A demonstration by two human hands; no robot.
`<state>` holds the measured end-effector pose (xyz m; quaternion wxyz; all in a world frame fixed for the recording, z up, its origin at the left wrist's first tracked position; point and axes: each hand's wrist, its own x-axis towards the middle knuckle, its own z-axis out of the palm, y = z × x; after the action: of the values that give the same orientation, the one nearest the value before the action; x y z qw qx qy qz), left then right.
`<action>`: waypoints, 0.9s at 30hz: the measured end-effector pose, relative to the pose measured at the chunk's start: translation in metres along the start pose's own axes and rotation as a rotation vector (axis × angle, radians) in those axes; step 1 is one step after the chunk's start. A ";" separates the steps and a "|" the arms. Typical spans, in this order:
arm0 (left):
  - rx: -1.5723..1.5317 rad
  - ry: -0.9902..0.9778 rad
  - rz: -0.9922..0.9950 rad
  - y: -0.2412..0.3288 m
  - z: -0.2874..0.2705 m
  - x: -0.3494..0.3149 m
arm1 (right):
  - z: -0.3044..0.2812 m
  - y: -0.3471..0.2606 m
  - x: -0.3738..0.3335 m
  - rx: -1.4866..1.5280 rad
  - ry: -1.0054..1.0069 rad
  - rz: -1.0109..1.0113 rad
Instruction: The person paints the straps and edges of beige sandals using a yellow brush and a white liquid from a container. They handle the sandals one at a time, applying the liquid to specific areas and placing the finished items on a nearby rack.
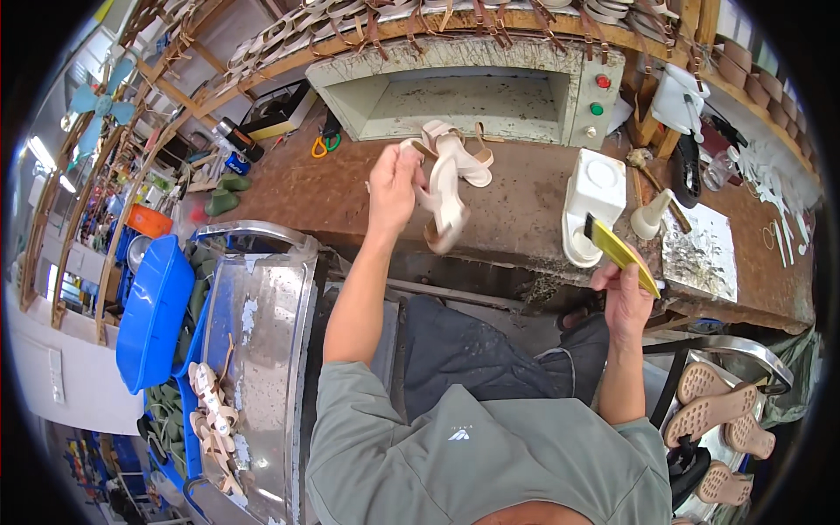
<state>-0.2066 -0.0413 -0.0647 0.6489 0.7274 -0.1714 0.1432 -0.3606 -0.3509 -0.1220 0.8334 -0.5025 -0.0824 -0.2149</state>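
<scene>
My left hand (395, 185) is closed on a pale sandal (445, 194), which hangs over the bench's front part and is slightly blurred at its lower end. Just behind it, another pale sandal (477, 168) with a strap lies on the brown workbench (534, 188). In my right hand (625, 297) is a yellow-handled brush (626, 259), gripped by its lower end, its dark bristle end pointing up and left. That end is close to the open cup of a white plastic dispenser (598, 185); whether they touch I cannot tell.
An open-fronted metal box (472, 96) with buttons stands at the back, under a rack of sandals (420, 26). Orange-and-green-handled scissors (325, 144) lie left. A white funnel-shaped piece (652, 216) stands right. Metal-framed carts flank me; soles (713, 402) fill the right one.
</scene>
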 end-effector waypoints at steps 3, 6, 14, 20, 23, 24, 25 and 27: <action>-0.181 -0.060 -0.174 0.016 0.022 -0.049 | 0.040 -0.005 0.001 -0.215 -0.024 -0.054; -0.369 -0.174 -0.449 0.035 0.042 -0.105 | 0.090 -0.002 0.011 -0.500 -0.211 -0.301; -1.182 -0.191 -0.875 0.014 0.066 -0.208 | 0.106 0.030 -0.012 -0.591 -0.386 -0.267; -1.322 -0.388 -0.792 0.011 0.096 -0.233 | 0.085 0.056 -0.012 -0.548 -0.273 -0.209; -1.393 -0.427 -0.849 -0.006 0.104 -0.235 | 0.078 0.058 -0.008 -0.588 -0.240 -0.224; -1.407 -0.377 -0.860 -0.007 0.108 -0.233 | 0.076 0.058 -0.006 -0.608 -0.234 -0.234; -1.420 -0.326 -0.871 -0.007 0.113 -0.234 | 0.073 0.059 -0.004 -0.629 -0.230 -0.243; -1.376 -0.206 -0.922 -0.004 0.119 -0.232 | 0.067 0.063 -0.001 -0.680 -0.212 -0.256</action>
<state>-0.4155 -0.1445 -0.1826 0.9229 0.1755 0.0358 -0.3408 -0.3279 -0.2665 -0.1406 0.5722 -0.7556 -0.1543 -0.2790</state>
